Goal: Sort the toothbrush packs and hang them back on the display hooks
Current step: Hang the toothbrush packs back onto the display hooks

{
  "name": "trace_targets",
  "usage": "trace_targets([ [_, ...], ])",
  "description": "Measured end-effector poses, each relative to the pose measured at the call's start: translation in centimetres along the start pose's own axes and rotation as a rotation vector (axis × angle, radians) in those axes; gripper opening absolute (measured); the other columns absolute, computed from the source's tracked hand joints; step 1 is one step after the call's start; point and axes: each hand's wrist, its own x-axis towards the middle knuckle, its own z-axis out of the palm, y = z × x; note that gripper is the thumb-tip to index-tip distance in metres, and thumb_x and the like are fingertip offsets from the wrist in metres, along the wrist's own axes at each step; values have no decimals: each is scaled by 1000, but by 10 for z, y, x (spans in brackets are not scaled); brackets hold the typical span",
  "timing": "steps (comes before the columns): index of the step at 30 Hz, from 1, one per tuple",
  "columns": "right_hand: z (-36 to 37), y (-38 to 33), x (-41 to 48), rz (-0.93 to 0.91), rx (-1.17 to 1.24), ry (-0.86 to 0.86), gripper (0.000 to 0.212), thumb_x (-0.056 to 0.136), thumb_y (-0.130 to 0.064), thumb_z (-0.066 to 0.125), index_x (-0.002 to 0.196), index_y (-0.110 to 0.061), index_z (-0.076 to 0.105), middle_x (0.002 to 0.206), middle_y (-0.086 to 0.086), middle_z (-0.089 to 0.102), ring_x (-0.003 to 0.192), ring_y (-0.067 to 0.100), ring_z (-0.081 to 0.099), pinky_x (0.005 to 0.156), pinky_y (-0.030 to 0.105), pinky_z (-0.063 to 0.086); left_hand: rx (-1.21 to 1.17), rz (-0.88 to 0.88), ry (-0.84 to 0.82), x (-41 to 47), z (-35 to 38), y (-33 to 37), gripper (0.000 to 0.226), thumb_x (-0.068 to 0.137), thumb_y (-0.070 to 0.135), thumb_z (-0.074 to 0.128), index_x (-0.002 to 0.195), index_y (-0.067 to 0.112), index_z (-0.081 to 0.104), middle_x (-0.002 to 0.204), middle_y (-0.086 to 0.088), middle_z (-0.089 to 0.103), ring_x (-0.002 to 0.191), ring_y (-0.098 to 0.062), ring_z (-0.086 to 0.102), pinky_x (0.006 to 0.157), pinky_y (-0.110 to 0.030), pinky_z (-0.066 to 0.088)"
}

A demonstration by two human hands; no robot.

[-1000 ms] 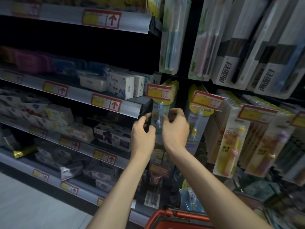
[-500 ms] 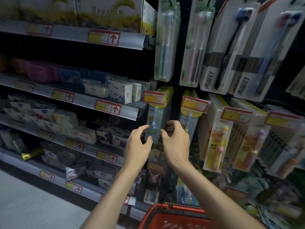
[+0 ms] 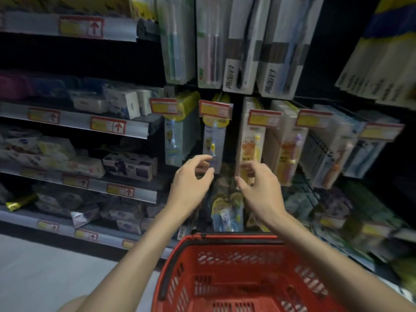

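Kids' toothbrush packs hang in rows on the display hooks: a blue pack (image 3: 172,140) on the left, a yellow-topped pack (image 3: 213,140) beside it, and orange packs (image 3: 252,147) further right. My left hand (image 3: 191,183) hovers just below the yellow-topped pack with loosely curled fingers and holds nothing. A little apart to the right, my right hand (image 3: 258,188) hangs in front of the lower edge of the orange packs, fingers also loosely curled and empty. More packs (image 3: 227,210) hang on a lower hook between my hands.
A red shopping basket (image 3: 225,238) sits below my forearms, and I see no packs in it. Shelves with boxed goods (image 3: 126,104) and price rails run along the left. Adult toothbrush packs (image 3: 240,48) hang in the upper row. Grey floor shows at the lower left.
Both hands have let go of the blue pack on its hook and dropped lower and apart. The view has tilted down, bringing more of the red basket into sight.
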Motion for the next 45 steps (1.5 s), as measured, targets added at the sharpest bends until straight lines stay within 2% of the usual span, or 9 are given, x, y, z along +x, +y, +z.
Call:
trace_targets([
  [6,-16,30,8,18,0,60,50,103,-25,61,151,-23,50,142,-1,61,131,16,57,107,32,45,-125,-63,-87,5,55,18,47,101,29,65,147,34,56,136,6,63,113,-4,64,86,-19,50],
  [11,-13,36,19,32,31,6,60,104,-24,59,160,-26,37,151,-2,53,135,17,54,106,31,45,-185,-86,-87,19,76,22,55,101,30,64,153,36,48,153,6,53,123,-7,59,96,-25,45],
  [16,-8,37,25,35,77,-5,58,103,-21,59,158,-23,41,151,-2,54,139,17,52,110,31,42,-225,-60,-89,25,82,25,51,101,17,64,151,25,53,135,5,66,105,5,63,77,-6,50],
  [21,-7,38,26,18,87,-35,60,100,-17,60,157,-22,42,148,0,56,136,19,54,111,34,45,-216,-59,-90,27,81,24,52,101,14,64,151,22,53,121,10,67,106,1,64,76,-4,51],
  [24,-12,40,25,20,64,-47,61,100,-17,61,158,-22,41,152,0,54,140,19,51,112,33,41,-174,-81,-105,24,77,25,58,100,16,66,155,22,48,132,4,62,117,-9,61,82,-9,48],
  [29,-34,49,8,-10,24,-58,61,98,-20,65,155,-28,44,147,-3,57,133,17,56,110,40,49,-35,-38,-116,6,62,25,59,98,29,68,154,32,47,145,3,58,130,-12,56,108,-37,49],
  [32,-50,59,-10,-58,-15,-107,62,98,-24,67,155,-31,43,142,-4,58,123,15,60,104,35,52,139,36,-148,-14,52,24,59,98,38,65,153,38,44,147,9,54,135,-10,51,109,-38,48],
  [37,-75,83,-52,-95,-120,-224,68,99,-39,67,159,-27,38,155,-5,47,138,13,50,107,27,43,362,94,-204,-50,38,17,61,97,50,63,153,38,43,153,13,49,140,-13,49,108,-41,49],
  [45,-73,166,-152,50,-286,-481,77,92,-47,71,157,-16,42,153,9,48,139,28,50,114,36,42,759,-28,-450,-134,39,-26,78,95,67,53,161,32,29,158,1,40,141,-26,46,111,-47,45],
])
